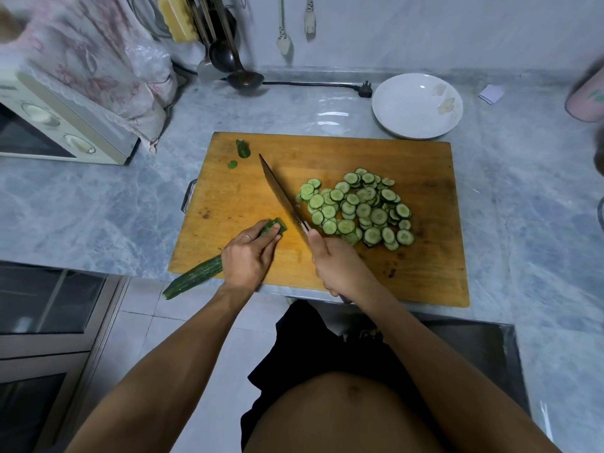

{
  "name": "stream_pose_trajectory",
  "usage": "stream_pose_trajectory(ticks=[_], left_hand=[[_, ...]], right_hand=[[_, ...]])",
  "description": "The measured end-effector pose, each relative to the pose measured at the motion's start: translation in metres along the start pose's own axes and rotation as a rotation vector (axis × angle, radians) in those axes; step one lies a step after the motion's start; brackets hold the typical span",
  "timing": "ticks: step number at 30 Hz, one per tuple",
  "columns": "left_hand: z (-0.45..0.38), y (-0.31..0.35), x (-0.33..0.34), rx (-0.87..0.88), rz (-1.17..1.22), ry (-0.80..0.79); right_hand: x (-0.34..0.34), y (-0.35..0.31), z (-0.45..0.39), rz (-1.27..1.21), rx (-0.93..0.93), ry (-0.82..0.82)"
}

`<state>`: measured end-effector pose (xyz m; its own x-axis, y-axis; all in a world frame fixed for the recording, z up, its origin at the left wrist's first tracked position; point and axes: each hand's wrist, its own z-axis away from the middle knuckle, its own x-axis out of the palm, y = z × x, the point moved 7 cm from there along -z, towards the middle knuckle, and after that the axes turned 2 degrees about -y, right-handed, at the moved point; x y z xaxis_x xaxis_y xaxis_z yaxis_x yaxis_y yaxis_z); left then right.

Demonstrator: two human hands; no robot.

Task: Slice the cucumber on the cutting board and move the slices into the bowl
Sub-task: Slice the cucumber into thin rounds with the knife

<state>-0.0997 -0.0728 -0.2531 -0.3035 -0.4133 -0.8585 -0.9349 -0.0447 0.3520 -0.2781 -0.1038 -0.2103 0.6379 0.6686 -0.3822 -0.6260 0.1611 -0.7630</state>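
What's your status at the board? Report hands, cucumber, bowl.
Left hand holds cucumber down; right hand grips knife, blade beside the cut end. Slices piled on cutting board. Bowl empty, nothing blocking.

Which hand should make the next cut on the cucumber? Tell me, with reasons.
The right hand. It already grips the knife, whose blade lies just beside the cucumber cut end. The left hand is busy pinning the cucumber to the cutting board, fingers near that end.
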Motion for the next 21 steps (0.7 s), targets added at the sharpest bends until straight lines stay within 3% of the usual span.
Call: stream_pose_trajectory(ticks=[9, 21], left_hand=[[-0.004, -0.001, -0.001, -0.026, 0.020, -0.040], [-0.006, 0.005, -0.008, -0.016, -0.005, -0.023]], right_hand=[[0.005, -0.012, 0.026, 0.170, -0.159, 0.023], [0.006, -0.018, 0.028, 0.177, -0.157, 0.019]])
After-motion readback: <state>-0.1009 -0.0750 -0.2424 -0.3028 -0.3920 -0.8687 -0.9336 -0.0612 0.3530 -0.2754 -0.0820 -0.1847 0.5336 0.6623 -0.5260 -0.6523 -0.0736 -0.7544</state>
